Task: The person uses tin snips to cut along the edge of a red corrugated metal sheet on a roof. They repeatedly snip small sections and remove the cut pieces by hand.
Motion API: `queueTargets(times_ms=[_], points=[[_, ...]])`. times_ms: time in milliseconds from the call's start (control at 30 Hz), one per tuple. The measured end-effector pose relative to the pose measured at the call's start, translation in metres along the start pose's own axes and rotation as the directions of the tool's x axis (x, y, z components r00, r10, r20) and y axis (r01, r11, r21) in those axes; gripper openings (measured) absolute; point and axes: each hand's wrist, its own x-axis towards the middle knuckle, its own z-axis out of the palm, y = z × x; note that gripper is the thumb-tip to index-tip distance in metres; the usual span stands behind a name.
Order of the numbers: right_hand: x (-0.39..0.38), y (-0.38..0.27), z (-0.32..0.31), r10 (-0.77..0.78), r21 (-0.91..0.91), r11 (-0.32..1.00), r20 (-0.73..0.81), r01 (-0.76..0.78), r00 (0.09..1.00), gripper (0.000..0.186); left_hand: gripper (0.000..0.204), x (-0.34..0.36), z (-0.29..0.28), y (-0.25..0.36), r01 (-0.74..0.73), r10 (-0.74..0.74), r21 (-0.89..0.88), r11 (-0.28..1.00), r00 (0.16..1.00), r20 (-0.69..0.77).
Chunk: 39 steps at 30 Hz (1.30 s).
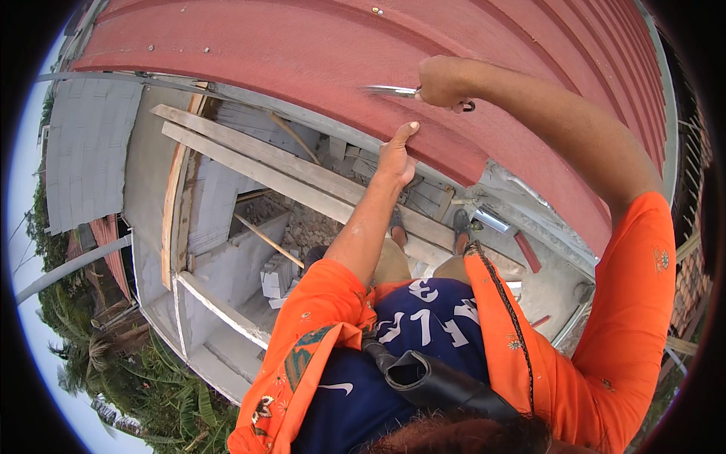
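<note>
A red corrugated roofing sheet (318,57) spreads across the far side, its near edge running in front of me. At that edge is my left hand (397,155), thumb on top and the other fingers partly hidden below, closed on the sheet's rim. My right hand (442,82) is closed around a silver-bladed hand tool (389,91). Its narrow blade points left, over the sheet, and a dark looped end shows behind my fist. I cannot tell whether the blade touches the red surface.
Long wooden planks (265,166) span the gap beneath me, and my shoes (461,222) rest near them. Below lie rubble (310,227) and grey blocks (276,276) between unfinished walls. A small red offcut (527,252) lies at right. A metal pole (72,270) crosses the left side.
</note>
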Motion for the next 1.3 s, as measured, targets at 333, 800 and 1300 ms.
queueTargets(times_ms=[333, 800, 1300], points=[[-0.099, -0.046, -0.058, 0.011, -0.486, 0.874, 0.054, 0.017, 0.998, 0.025, 0.079, 0.014, -0.022, -0.009, 0.02, 0.007, 0.192, 0.981, 0.99, -0.138], [-0.213, 0.12, 0.285, 0.628, 0.793, 0.551, -0.19, -0.258, 0.755, 0.031, 0.073, 0.003, -0.045, 0.032, 0.043, -0.034, 0.251, 0.967, 0.999, -0.042], [-0.276, 0.104, 0.645, 0.781, 0.5, 0.532, 0.021, -0.683, 0.624, 0.044, 0.084, 0.009, -0.051, 0.13, -0.068, 0.101, 0.456, 0.888, 0.994, -0.049]])
